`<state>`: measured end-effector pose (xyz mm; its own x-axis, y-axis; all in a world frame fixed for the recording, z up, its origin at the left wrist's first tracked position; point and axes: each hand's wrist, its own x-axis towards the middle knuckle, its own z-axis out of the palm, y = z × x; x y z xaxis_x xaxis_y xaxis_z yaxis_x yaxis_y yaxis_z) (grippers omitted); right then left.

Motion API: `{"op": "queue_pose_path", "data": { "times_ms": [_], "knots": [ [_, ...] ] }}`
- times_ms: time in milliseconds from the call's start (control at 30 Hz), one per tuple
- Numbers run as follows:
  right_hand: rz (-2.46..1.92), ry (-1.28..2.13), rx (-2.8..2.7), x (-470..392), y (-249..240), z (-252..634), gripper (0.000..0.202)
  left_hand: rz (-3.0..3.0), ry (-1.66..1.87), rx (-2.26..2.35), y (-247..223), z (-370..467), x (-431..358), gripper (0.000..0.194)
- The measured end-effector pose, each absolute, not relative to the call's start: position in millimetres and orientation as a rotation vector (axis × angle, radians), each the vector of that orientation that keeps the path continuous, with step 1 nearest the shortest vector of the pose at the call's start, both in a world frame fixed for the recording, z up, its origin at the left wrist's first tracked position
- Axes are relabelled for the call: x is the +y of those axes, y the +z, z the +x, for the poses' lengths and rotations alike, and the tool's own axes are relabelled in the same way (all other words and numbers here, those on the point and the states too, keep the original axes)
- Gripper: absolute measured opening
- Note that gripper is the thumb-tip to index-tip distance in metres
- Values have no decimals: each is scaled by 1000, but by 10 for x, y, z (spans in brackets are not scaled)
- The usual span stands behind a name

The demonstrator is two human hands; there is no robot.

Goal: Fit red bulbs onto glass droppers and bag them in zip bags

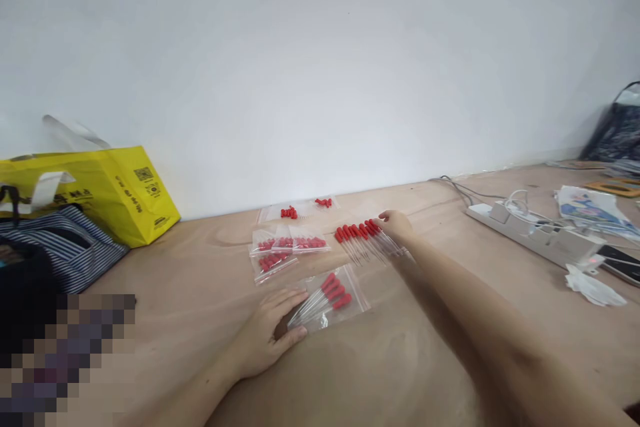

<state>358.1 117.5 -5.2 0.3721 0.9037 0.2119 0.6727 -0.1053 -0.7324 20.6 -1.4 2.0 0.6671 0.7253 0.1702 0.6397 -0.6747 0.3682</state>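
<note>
My left hand (270,330) rests on the table with thumb and fingers spread apart, touching the left end of a clear zip bag (320,325). Several glass droppers with red rubber bulbs (333,290) lie inside that bag, tips toward my palm. Farther right, my right hand (397,225) closes its fingers at the right end of a row of loose droppers (356,232), at the red bulb of one dropper (375,225). Behind my left hand, filled zip bags (273,260) of droppers overlap each other. At the wall lie more bagged droppers (289,213).
On the left stand a yellow shopping bag (145,197) and a striped bag (93,250). A white power strip (535,233) with cables lies right of my right arm, near a crumpled tissue (595,285), a phone (623,263) and printed plastic packets (595,210). The wall bounds the table's back.
</note>
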Motion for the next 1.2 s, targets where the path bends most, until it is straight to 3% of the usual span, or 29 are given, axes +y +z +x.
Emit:
{"op": "queue_pose_path", "data": {
  "times_ms": [267,567,833,1200],
  "knots": [
    [-1896,429,-1367,1346,-176,3487,15,2598,386,1126,5,195,-22,46],
    [-1703,521,-1218,1217,56,3516,12,2604,405,1091,30,206,-29,44],
    [-1218,756,-1066,496,17,3304,37,2607,459,1080,26,211,-24,44],
    [-1153,1032,-779,109,-242,2946,31,2619,460,1103,45,220,-20,43]
  ]
}}
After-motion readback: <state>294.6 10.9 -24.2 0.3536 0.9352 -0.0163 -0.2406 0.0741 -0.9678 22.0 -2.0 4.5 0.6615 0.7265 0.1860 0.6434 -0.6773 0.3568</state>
